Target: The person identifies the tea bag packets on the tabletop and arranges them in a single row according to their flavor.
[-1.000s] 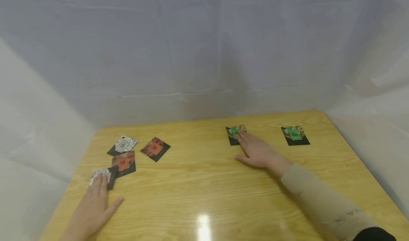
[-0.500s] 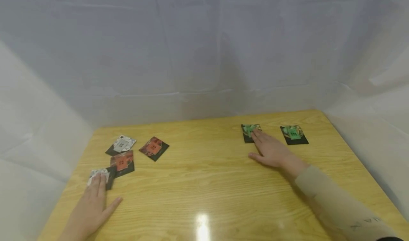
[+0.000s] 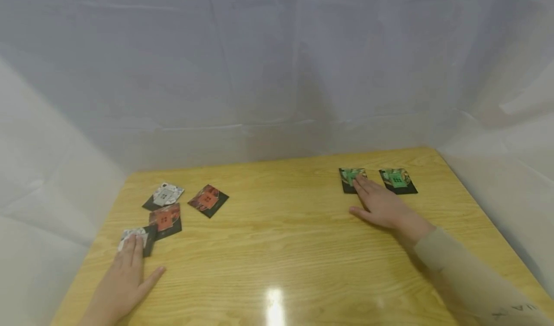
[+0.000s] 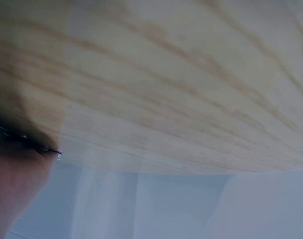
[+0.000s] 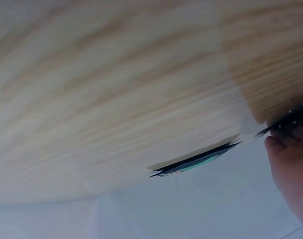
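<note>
My right hand (image 3: 383,206) rests with straight fingers on a flat square packet, green and black (image 3: 347,176), at the back right of the table. Just to its right lies a second green packet (image 3: 397,181), whose thin edge shows in the right wrist view. At the left, my left hand (image 3: 123,278) lays its straight fingertips on a white-and-black packet (image 3: 150,245), thumb spread out to the side. That packet overlaps the corner of a red packet (image 3: 166,220). Behind them is another white packet (image 3: 165,195), with a second red packet (image 3: 208,201) turned diagonally beside it.
The packets lie on a wood-grain table (image 3: 268,239) with a bright light reflection near its front. White cloth (image 3: 277,76) hangs behind the table and along both sides.
My right hand has slid the green packet to the right along the table, closer to the other green packet. The left hand and its packets have stayed in place.
</note>
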Demonstrator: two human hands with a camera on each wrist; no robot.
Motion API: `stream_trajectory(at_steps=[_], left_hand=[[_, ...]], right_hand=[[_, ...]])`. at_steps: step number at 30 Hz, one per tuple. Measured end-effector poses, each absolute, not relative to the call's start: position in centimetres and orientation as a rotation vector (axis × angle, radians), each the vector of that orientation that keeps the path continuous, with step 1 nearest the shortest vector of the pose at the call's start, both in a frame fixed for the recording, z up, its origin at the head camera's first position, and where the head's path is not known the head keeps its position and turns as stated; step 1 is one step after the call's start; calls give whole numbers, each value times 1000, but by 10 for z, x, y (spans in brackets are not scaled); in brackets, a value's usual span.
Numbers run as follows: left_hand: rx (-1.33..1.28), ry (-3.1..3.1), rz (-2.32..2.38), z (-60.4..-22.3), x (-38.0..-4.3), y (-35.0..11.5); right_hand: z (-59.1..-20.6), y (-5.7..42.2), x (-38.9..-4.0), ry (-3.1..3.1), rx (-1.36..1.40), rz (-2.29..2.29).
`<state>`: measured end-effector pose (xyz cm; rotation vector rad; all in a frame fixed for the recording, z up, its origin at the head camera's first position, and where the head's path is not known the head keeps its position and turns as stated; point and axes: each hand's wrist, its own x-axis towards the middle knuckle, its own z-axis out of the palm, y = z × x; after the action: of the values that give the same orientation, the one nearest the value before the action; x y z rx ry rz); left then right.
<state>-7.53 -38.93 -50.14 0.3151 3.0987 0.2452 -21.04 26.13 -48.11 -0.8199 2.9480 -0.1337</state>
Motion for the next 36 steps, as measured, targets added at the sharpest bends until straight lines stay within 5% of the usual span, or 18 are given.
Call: stream_trajectory(at_steps=[36], left_hand=[[321, 3121, 232, -505, -77, -390]], right_hand=[[-482, 274, -202, 2961, -859, -113]])
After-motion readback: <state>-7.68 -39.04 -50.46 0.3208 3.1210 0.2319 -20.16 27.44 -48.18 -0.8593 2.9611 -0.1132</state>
